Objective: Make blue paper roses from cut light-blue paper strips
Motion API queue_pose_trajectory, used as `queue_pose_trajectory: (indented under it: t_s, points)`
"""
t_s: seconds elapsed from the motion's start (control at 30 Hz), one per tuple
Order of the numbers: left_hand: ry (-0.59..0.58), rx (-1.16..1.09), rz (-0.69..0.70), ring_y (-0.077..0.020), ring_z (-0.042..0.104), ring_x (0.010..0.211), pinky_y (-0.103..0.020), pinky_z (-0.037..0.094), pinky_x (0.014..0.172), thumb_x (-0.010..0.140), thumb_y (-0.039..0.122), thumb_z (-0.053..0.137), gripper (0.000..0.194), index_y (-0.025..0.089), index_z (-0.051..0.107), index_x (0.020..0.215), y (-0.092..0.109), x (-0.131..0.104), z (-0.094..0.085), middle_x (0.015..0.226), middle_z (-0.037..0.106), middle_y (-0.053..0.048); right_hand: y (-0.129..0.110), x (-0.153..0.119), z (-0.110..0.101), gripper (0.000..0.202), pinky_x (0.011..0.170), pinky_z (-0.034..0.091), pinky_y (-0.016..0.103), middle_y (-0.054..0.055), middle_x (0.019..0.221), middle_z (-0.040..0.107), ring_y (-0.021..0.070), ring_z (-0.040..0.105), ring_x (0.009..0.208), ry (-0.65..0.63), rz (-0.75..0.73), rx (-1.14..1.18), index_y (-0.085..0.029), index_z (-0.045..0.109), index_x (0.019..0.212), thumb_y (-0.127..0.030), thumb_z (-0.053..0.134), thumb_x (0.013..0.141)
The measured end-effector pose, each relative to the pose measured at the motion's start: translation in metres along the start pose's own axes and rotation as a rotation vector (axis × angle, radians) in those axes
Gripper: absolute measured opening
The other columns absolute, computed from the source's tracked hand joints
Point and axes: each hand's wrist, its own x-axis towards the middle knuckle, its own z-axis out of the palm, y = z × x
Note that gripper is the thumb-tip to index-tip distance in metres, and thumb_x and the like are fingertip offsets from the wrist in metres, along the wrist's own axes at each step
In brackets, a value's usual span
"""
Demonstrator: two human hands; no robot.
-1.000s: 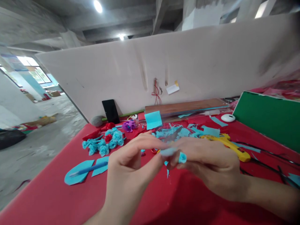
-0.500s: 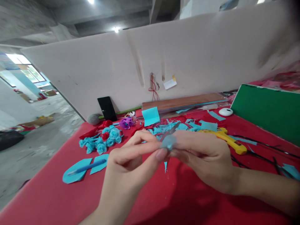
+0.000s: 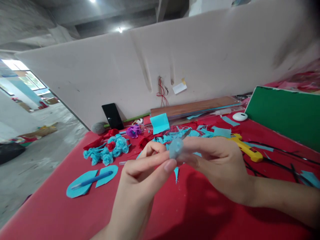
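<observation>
A small rolled piece of light blue paper [image 3: 176,147], blurred, is held between both hands above the red table [image 3: 170,213]. My left hand [image 3: 146,173] pinches its lower left side between thumb and fingers. On its right side, the fingers of my right hand [image 3: 215,163] are closed against it, their tips smeared by motion. A dark pointed blade tip [image 3: 185,134] shows just behind the paper; what it belongs to is hidden. Blue paper flowers [image 3: 107,156] lie in a bunch to the left, and blue scraps [image 3: 208,132] are strewn behind my hands.
A blue pen [image 3: 92,180] rests across two cut blue pieces at the left. Behind stand a black phone [image 3: 112,116] and brown sheets [image 3: 195,106]. At the right are a yellow glue gun [image 3: 247,150], black cables, a white mouse [image 3: 240,116] and a green board [image 3: 285,116].
The rolled blue paper has tilted and rises higher between the fingers, showing its round end. My right fingertips have shifted slightly. The whole view has moved a little.
</observation>
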Motion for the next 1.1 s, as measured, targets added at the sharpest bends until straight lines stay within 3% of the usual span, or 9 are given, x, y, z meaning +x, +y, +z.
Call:
queue_pose_trajectory:
  t_s: [0.1, 0.3, 0.5, 0.63, 0.87, 1.1]
  points:
    - [0.002, -0.023, -0.01, -0.0122, 0.045, 0.067, -0.021, 0.045, 0.057, 0.069, 0.033, 0.068, 0.006, 0.031, 0.073, 0.072, -0.001, -0.001, 0.001, 0.069, 0.049, -0.001, 0.0, -0.001, 0.001, 0.02, 0.06, 0.051, 0.009, -0.007, 0.067, 0.067, 0.0043, 0.062, 0.063, 0.037, 0.027, 0.048, -0.023, 0.068, 0.09, -0.01, 0.06, 0.076]
    - [-0.049, -0.028, 0.058, -0.0153, 0.047, 0.074, -0.026, 0.046, 0.066, 0.076, 0.032, 0.061, 0.012, 0.032, 0.072, 0.081, -0.006, -0.001, 0.003, 0.073, 0.052, -0.002, -0.001, 0.001, 0.001, 0.015, 0.059, 0.053, 0.01, -0.005, 0.068, 0.069, 0.0057, 0.064, 0.062, 0.042, 0.104, 0.178, -0.022, 0.07, 0.081, -0.011, 0.062, 0.075]
    - [-0.158, 0.065, 0.223, -0.0143, 0.047, 0.08, -0.025, 0.043, 0.069, 0.084, 0.024, 0.051, 0.024, 0.037, 0.067, 0.095, -0.009, 0.003, -0.009, 0.083, 0.052, -0.001, -0.001, 0.004, 0.0, 0.01, 0.055, 0.054, 0.014, -0.003, 0.062, 0.067, 0.0073, 0.063, 0.057, 0.051, 0.198, 0.24, -0.02, 0.07, 0.078, -0.014, 0.063, 0.074]
    - [-0.16, 0.125, 0.242, -0.0118, 0.045, 0.074, -0.021, 0.04, 0.056, 0.081, 0.021, 0.055, 0.021, 0.035, 0.069, 0.089, -0.007, 0.01, -0.016, 0.083, 0.05, -0.001, 0.0, 0.001, 0.0, 0.006, 0.057, 0.053, 0.014, -0.003, 0.063, 0.066, 0.0067, 0.062, 0.057, 0.009, 0.184, 0.245, -0.018, 0.069, 0.077, -0.016, 0.063, 0.075]
    - [-0.211, -0.04, 0.097, -0.0103, 0.048, 0.067, -0.023, 0.043, 0.057, 0.073, 0.025, 0.066, 0.01, 0.033, 0.072, 0.073, -0.003, 0.017, -0.016, 0.08, 0.05, 0.0, 0.002, -0.001, -0.002, 0.007, 0.06, 0.053, 0.018, -0.001, 0.066, 0.065, 0.0073, 0.06, 0.061, -0.123, 0.088, 0.173, -0.016, 0.067, 0.077, -0.016, 0.06, 0.077]
    - [-0.32, 0.007, 0.19, -0.0115, 0.047, 0.069, -0.024, 0.044, 0.061, 0.072, 0.024, 0.066, 0.008, 0.029, 0.073, 0.073, -0.004, 0.022, -0.026, 0.071, 0.052, -0.001, 0.0, 0.0, -0.001, 0.008, 0.065, 0.053, 0.019, 0.0, 0.067, 0.066, 0.0081, 0.062, 0.065, -0.175, 0.078, 0.196, -0.013, 0.066, 0.074, -0.013, 0.059, 0.078]
